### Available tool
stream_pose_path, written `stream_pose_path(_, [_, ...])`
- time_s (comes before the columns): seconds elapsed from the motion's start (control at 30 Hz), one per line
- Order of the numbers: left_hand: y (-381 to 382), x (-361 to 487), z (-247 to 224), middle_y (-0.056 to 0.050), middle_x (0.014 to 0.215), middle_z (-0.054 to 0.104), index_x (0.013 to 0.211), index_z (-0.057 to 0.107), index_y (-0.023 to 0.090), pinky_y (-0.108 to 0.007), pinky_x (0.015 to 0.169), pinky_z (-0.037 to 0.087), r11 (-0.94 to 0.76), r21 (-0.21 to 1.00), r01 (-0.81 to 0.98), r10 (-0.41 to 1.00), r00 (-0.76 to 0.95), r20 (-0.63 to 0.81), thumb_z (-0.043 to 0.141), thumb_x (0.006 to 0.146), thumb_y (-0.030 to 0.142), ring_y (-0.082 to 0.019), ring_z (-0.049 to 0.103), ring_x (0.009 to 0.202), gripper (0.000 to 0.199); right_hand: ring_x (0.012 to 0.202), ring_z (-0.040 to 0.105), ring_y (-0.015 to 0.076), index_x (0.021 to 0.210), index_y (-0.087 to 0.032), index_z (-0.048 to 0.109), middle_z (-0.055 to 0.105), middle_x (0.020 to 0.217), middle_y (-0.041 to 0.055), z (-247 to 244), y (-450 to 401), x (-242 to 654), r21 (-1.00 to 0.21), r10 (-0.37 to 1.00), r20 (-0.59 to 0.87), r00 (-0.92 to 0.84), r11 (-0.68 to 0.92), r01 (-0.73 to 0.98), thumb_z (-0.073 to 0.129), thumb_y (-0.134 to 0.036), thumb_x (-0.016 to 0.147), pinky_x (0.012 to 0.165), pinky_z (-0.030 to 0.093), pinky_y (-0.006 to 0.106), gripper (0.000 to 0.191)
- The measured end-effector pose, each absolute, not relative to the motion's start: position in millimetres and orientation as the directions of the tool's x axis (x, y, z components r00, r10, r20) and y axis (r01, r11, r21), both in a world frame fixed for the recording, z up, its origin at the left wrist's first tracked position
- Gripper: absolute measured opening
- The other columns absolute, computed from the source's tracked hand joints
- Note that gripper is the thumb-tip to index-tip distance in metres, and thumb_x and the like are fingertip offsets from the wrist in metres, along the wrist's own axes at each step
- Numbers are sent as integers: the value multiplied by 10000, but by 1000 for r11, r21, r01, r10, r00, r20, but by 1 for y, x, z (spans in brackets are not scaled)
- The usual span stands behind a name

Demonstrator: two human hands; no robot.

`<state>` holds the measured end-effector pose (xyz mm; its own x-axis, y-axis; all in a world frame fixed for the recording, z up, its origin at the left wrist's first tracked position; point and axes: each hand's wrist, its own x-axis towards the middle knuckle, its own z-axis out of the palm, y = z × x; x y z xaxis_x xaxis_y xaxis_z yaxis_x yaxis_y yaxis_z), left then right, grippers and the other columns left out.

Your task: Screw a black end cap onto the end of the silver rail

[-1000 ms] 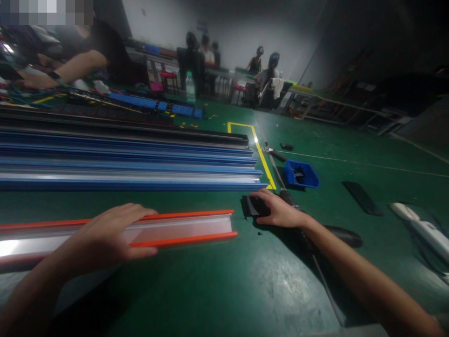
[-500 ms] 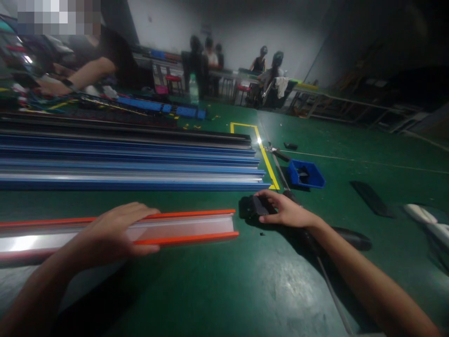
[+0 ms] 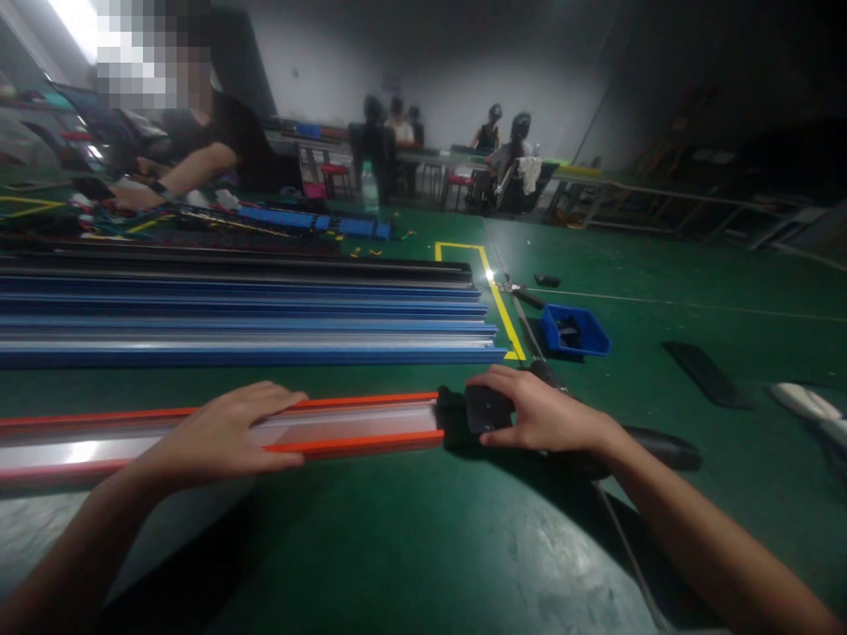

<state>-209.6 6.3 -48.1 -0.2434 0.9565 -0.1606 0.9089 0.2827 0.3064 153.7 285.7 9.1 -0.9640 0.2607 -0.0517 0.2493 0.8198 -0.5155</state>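
Observation:
My left hand is closed across an orange-edged channel profile, thumb on the near edge and fingers over the far one. The profile lies lengthwise on the green surface, its pale inner floor facing up. In my right hand a black end cap is pinched between thumb and fingers. The cap is tilted with a flat face toward me, a short gap to the right of the profile's open end. Its shadow falls in that gap.
Several blue profiles and black ones lie behind, ending near yellow tape. A blue bin with dark parts stands right of them. A screwdriver-like black handle and cable lie by my right forearm. A co-worker works at the far left.
My right hand has turned the black end cap so its flat face shows, and shifted it slightly down. My left hand stays on the profile. The camera view has tilted a little.

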Motion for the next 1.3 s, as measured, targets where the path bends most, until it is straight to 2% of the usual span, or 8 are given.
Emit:
stream_pose_path(0.23, [10,-213,-45,-124,1413,646,1419,633,204,-462,1133,452,264,292,919,964,-244,-104,705,793,677,-322,603,1284,787,827,656,259,1160,-143,694,667,1066,128,14,269,123,-287,201,-159,-967,927,240,831,-404,770,682,486,358,488])
stream_pose_path(0.4, [11,-211,-40,-129,1408,635,1375,639,172,-434,1119,456,275,272,922,960,-248,-131,693,805,664,-315,608,1266,754,852,672,285,1145,-128,691,699,1079,157,11,265,100,-263,146,-234,-961,942,207,834,-386,745,653,467,348,498])
stream_pose_path(0.63, [17,-214,-40,-123,1334,666,1309,647,198,-387,994,532,284,269,920,951,-235,-201,699,752,725,-305,663,1164,768,770,664,254,1293,-145,575,723,967,125,1,262,82,-311,151,-229,-961,925,220,871,-474,676,588,410,306,759])
stream_pose_path(0.83, [18,-204,-31,-127,1517,554,1484,542,219,-448,1151,445,268,231,935,951,-218,-222,662,776,751,-342,549,1364,894,837,678,277,1371,-159,498,727,1067,140,-8,263,84,-372,127,-236,-963,904,211,845,-479,730,629,434,321,796])
stream_pose_path(0.97, [36,-173,-21,-101,1607,465,1580,423,280,-503,1208,366,136,219,966,979,-97,-177,609,846,734,-355,435,1469,882,878,684,301,1443,-161,445,724,1101,149,-14,265,91,-415,152,-226,-962,879,236,860,-450,717,665,460,343,884])
stream_pose_path(1.1, [74,-128,-18,-141,1578,492,1576,418,215,-532,1193,364,-60,236,970,998,66,-20,536,921,704,-352,460,1441,825,857,687,284,1416,-150,459,725,1065,138,-23,263,99,-478,176,-195,-965,842,251,837,-413,754,648,458,328,807])
stream_pose_path(1.2, [102,-101,-23,-176,1510,548,1516,476,185,-543,1137,409,-192,251,949,980,173,97,548,910,720,-355,519,1369,812,838,685,266,1318,-125,530,721,1056,146,-31,259,102,-530,223,-159,-962,803,274,841,-383,754,642,467,323,694])
stream_pose_path(1.3, [122,-85,-29,-196,1442,587,1463,503,165,-540,1071,461,-249,288,925,966,216,141,584,873,743,-353,570,1287,829,884,681,259,1186,-127,601,709,1106,151,-39,257,105,-584,255,-83,-963,771,254,834,-333,765,702,505,338,523])
